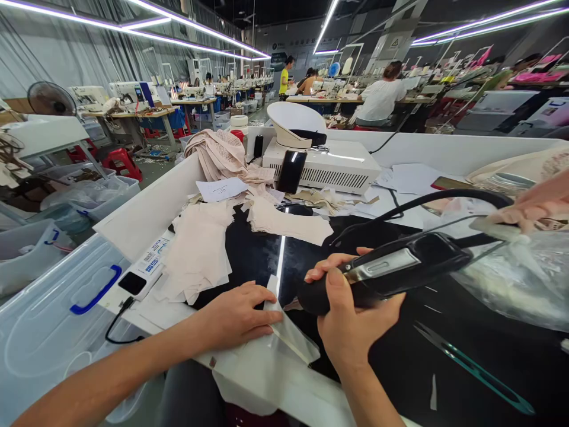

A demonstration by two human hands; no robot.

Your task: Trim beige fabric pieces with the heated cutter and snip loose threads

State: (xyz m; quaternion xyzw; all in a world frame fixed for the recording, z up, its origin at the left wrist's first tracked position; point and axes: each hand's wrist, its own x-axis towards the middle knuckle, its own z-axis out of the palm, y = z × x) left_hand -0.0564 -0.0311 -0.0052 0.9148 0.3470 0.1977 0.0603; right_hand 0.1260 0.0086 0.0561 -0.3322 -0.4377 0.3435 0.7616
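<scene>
My left hand [242, 317] rests at the near table edge, its fingers pressing a translucent pale strip [296, 338] against the black work surface [391, 350]. My right hand [351, 320] is closed around a black corded hand tool [400, 270] with a metal lever on its upper side. The tool's blunt black end hangs just right of the strip; its working tip is hidden. A wisp of smoke or steam shows beyond it. Beige fabric pieces [198, 249] lie stacked beyond my left hand, with another beige stack [288, 222] farther back.
Another person's hand [540, 204] reaches in from the right near a clear plastic bag [520, 279]. A slim teal-and-metal tool [480, 370] lies at right. A white vented box [329, 166], a dark phone [291, 172] and a power bank [142, 276] stand or lie around.
</scene>
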